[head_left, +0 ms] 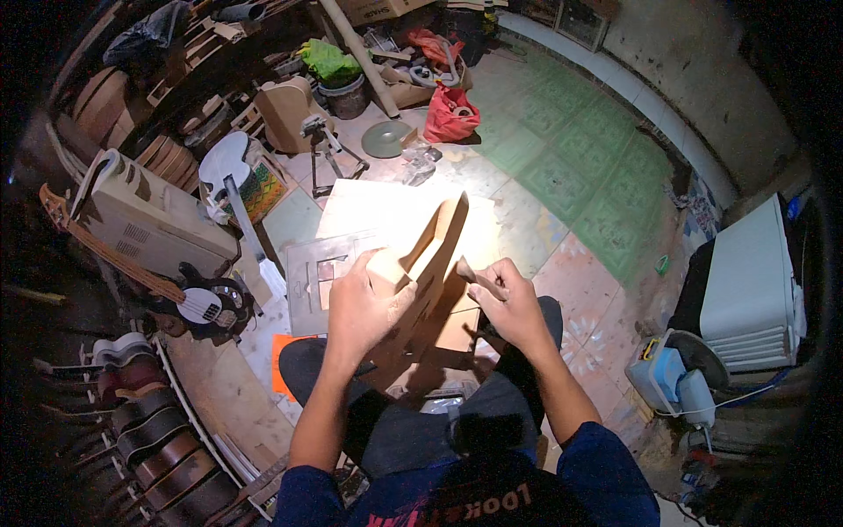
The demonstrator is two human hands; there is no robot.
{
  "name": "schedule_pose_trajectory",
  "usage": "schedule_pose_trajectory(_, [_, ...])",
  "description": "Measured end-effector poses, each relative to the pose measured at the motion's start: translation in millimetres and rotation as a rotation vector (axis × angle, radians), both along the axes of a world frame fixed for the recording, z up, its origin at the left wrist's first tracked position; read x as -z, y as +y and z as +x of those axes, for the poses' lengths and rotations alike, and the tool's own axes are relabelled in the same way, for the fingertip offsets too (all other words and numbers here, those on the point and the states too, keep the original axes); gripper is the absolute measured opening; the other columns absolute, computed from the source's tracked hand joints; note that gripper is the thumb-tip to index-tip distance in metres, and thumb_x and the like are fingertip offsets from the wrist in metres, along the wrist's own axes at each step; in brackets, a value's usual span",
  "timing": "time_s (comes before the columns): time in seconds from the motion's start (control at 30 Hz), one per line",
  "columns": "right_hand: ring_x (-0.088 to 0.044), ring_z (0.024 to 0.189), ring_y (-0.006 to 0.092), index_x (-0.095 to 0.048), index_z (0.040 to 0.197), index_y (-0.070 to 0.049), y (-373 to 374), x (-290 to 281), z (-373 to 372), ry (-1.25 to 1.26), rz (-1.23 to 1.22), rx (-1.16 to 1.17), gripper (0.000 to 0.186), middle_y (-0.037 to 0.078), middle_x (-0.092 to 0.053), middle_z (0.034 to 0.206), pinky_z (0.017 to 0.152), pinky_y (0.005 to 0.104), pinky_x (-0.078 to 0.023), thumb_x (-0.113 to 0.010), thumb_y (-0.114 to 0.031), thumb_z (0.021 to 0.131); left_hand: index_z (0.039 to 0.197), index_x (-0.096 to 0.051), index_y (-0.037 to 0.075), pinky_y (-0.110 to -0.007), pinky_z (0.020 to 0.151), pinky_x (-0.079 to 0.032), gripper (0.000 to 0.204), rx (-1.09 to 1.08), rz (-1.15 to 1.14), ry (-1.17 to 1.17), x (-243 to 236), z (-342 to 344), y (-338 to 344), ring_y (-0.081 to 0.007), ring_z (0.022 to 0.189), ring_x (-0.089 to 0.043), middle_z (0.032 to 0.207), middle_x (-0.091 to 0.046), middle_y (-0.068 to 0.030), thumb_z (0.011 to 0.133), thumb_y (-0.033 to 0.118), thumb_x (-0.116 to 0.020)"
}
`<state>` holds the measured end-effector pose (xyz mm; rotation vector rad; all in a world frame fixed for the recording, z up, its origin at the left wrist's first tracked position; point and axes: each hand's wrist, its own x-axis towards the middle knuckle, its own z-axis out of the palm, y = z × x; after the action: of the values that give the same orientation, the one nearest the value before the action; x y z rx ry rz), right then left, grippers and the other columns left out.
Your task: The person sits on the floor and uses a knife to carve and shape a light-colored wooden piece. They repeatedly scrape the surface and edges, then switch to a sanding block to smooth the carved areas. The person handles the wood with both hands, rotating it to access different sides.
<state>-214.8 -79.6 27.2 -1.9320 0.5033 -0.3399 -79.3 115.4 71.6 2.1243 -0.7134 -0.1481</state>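
Hands [439, 303] gripping pale unfinished wooden guitar body [430, 263]

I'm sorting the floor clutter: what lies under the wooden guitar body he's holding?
Under the wooden guitar body, gripped by the left hand, a pale board and a grey cut-out template lie on the tiled floor. Whatever sits directly beneath the body stays covered.

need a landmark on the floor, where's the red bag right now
In the head view the red bag sits on the floor at upper centre, just right of the round grey-green disc and beyond the wooden piece held in both hands.
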Motion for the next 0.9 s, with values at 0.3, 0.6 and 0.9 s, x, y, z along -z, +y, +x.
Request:
schedule_pose_trajectory(0.3, [-0.058,0.116,0.0329,-0.064,0.129,-0.005,-13,3,37,-0.397,-0.674,-0.387,0.052,0.013,-0.066,0.124,0.103,0.0397,-0.044,-0.071,-0.002,0.077,0.121,-0.061,0.0,-0.043,0.077,-0.056,0.059,0.009,0.043,0.033,-2,-6,-7,-0.0382,0.084,-0.071,0.087,-0.071,-0.0251,0.073,0.03,-0.078])
schedule_pose_trajectory(0.6, [-0.054,0.115,0.0397,-0.056,0.134,-0.005,3,-42,34,0.001,-0.473,-0.481,0.067,0.016,-0.055,0.137,0.1,0.045,-0.045,-0.078,-0.025,0.074,0.12,-0.06,0.001,-0.043,0.075,-0.057,0.056,0.049,0.003,0.044,-1,-8,-7,-0.0388,0.083,-0.071,0.086,-0.071,-0.0244,0.074,0.028,-0.077])
schedule_pose_trajectory(0.9, [-0.06,0.109,0.0338,-0.063,0.125,-0.006,12,-13,22,-0.245,-0.63,-0.398,0.058,0.014,-0.06,0.131,0.091,0.0382,-0.05,-0.073,0.003,0.069,0.12,-0.061,0.001,-0.04,0.077,-0.056,0.058,0.034,0.062,0.064,-2,-10,-6,-0.036,0.088,-0.072,0.093,-0.072,-0.0231,0.071,0.024,-0.08])
